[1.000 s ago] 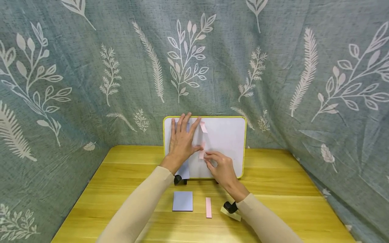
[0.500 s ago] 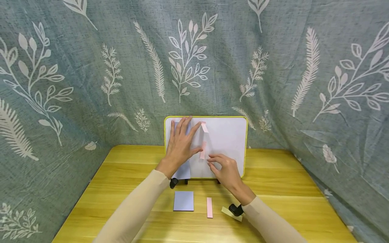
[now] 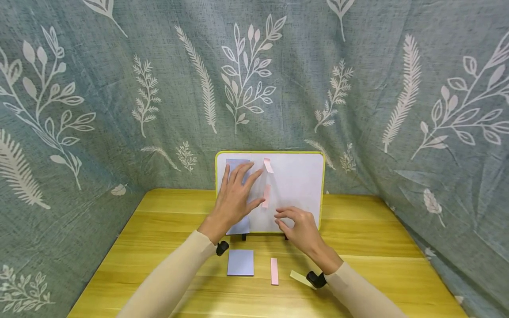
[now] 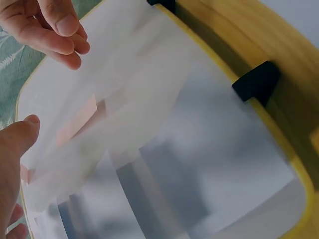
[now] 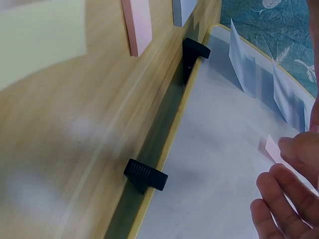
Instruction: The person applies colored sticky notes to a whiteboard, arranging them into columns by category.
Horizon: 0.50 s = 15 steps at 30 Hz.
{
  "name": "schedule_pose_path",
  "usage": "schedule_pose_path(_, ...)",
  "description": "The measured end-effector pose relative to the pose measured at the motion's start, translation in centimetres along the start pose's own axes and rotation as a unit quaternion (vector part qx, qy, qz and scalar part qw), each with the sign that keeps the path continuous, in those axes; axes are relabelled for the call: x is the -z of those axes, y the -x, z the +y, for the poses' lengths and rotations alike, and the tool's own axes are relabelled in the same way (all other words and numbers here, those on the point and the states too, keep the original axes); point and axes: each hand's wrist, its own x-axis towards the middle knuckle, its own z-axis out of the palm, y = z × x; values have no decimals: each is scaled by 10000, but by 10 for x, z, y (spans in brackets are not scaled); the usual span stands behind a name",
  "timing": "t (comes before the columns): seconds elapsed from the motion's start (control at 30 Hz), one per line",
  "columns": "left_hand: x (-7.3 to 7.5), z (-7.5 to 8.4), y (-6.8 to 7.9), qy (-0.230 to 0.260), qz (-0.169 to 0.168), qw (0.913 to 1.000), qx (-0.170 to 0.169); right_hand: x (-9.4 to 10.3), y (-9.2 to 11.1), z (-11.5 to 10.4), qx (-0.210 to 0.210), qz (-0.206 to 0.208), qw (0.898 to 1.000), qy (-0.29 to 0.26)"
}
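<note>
A whiteboard (image 3: 298,185) with a yellow rim stands on the table. Two pink sticky strips are on its face: an upper strip (image 3: 268,165) with its lower end lifted, and a lower strip (image 3: 266,196) near mid-board. Blue sticky notes (image 3: 238,227) run down the left side, partly hidden by my left hand (image 3: 232,192). That hand's fingers are spread, its thumb close to the lower strip. My right hand (image 3: 300,227) hovers before the board, right of that strip, fingers loosely bent and holding nothing. In the left wrist view the lower strip (image 4: 77,122) has one end sticking out.
On the wooden table (image 3: 159,247) in front of the board lie a blue note pad (image 3: 240,263), a narrow pink pad (image 3: 274,271) and a pale yellow strip (image 3: 301,278) beside the right wrist. Black feet (image 5: 145,175) support the board. A patterned curtain (image 3: 254,88) hangs behind.
My right hand has drawn away from the lower pink strip, moving right and slightly down. My left hand has shifted down and back, uncovering more of the blue notes. Both pink strips stay on the board.
</note>
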Motion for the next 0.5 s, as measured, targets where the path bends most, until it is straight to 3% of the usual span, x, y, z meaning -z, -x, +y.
schedule_pose_path(0.23, 4, 6, 12, 192, 114, 9996, -186, 8, 9, -3, -69, -363, 9993, -12)
schedule_pose_path(0.5, 8, 16, 30, 246, -65, 9986, -464, 13, 21, -5, -14, -1021, 9946, -158)
